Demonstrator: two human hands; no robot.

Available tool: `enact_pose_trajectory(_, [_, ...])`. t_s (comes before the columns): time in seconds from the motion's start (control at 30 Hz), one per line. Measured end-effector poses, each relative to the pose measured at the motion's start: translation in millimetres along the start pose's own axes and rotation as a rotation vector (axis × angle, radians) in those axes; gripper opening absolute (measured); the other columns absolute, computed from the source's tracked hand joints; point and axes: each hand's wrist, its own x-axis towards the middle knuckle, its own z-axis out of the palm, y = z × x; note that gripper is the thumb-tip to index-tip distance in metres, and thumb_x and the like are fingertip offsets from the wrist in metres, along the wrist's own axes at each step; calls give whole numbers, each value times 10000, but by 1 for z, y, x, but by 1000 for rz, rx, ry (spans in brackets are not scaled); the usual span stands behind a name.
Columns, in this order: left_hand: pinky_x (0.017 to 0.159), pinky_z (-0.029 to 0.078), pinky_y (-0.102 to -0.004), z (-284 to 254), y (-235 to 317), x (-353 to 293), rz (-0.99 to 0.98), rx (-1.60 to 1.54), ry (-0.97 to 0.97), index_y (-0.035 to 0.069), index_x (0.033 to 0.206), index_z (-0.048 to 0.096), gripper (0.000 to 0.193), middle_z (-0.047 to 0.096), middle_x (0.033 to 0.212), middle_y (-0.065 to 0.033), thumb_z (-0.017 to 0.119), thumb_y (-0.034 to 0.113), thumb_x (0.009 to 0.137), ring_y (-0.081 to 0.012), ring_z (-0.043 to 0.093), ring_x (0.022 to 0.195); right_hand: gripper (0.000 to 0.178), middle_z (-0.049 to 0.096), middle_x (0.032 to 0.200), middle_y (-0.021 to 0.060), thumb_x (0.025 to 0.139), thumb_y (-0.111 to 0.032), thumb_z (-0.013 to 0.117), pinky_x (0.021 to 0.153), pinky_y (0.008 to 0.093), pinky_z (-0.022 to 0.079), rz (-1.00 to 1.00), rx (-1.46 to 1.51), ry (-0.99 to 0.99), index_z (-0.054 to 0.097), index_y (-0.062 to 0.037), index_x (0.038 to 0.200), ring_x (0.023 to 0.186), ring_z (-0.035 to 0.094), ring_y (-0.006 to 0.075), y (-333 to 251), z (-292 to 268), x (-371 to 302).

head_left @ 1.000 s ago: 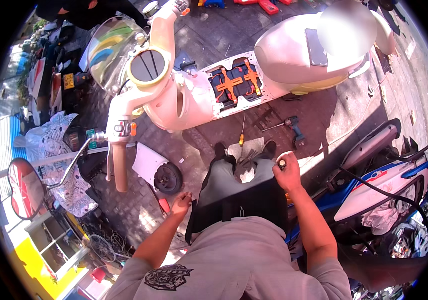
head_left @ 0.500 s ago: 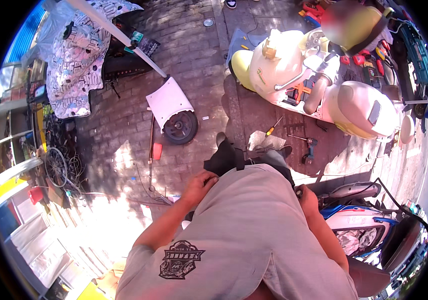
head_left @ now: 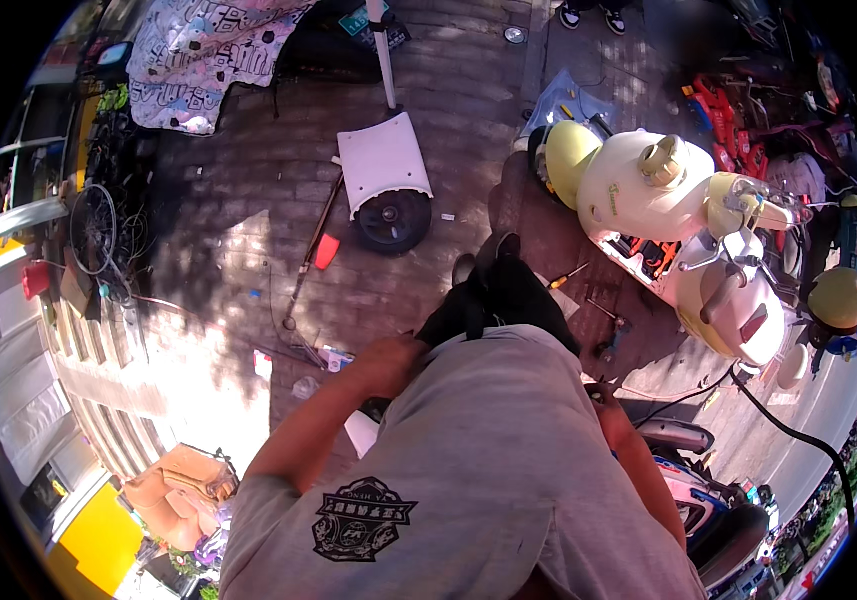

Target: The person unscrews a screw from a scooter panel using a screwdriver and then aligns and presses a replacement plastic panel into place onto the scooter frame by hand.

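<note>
My left hand (head_left: 394, 366) hangs at my left hip against the hem of my grey shirt (head_left: 488, 450). Its fingertips are lost against the dark trousers (head_left: 518, 300). On the other side, my right hand (head_left: 608, 408) is by the right hem, fingers curled in. Something dark shows at those fingers, too small to name. Ahead to the right stands a cream and yellow scooter (head_left: 648, 185) with its inner parts exposed. Nearer my feet lie a yellow-handled screwdriver (head_left: 566, 277) and a power drill (head_left: 610, 335).
A white-covered stand with a black wheel (head_left: 393, 222) holds a pole ahead. Beside it lie a long rod (head_left: 313, 250) and a red piece (head_left: 326, 251). Red tools (head_left: 723, 115) lie beyond the scooter. A black cable (head_left: 788, 430) arches at right; an armchair (head_left: 178, 490) stands behind left.
The view has turned, so the scooter sits further right. My feet have shifted. My left hand looks closer against my hip; the right stays by the hem.
</note>
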Motion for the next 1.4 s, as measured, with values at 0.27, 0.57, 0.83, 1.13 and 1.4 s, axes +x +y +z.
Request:
enact_pose_trajectory(0.27, [863, 556, -488, -44, -12, 16, -44, 76, 3, 84, 1164, 722, 399, 727, 1111, -172, 736, 262, 808, -412, 682, 1046, 540, 681, 1075, 72, 907, -142, 757, 648, 289, 527, 13, -58, -189, 580, -26, 1404, 802, 634, 134, -81, -17, 46])
enact_pose_trajectory(0.57, [865, 565, -488, -77, -44, 12, -54, 18, 54, 86, 1042, 735, 333, 739, 1055, -166, 724, 327, 813, -398, 693, 1038, 607, 658, 895, 41, 841, -86, 749, 562, 266, 460, -61, -219, -302, 576, -38, 1421, 652, 578, 119, -128, -11, 103])
enact_pose_trajectory(0.83, [845, 569, -498, -120, -141, -56, -89, 75, -73, 98, 994, 755, 302, 741, 1030, -169, 715, 331, 805, -401, 703, 1010, 500, 731, 997, 91, 853, -167, 775, 709, 309, 546, -112, -499, -155, 669, -30, 1322, 841, 675, 172, -132, 120, 105])
enact_pose_trajectory(1.13, [839, 571, -494, -176, -245, -138, -81, 31, -296, 125, 1060, 772, 293, 768, 1030, -122, 732, 309, 836, -363, 732, 985, 399, 748, 1031, 95, 889, -216, 763, 678, 331, 544, 80, -639, -169, 709, -55, 1249, 795, 667, 183, -86, 274, 39])
enact_pose_trajectory(1.4, [798, 572, -378, -106, -392, -54, -420, -480, 441, 44, 1172, 707, 337, 767, 977, -148, 728, 288, 940, -296, 752, 898, 285, 761, 1039, 68, 944, -249, 730, 605, 346, 520, 413, -812, -512, 743, -89, 1180, 698, 642, 183, -204, 315, 110])
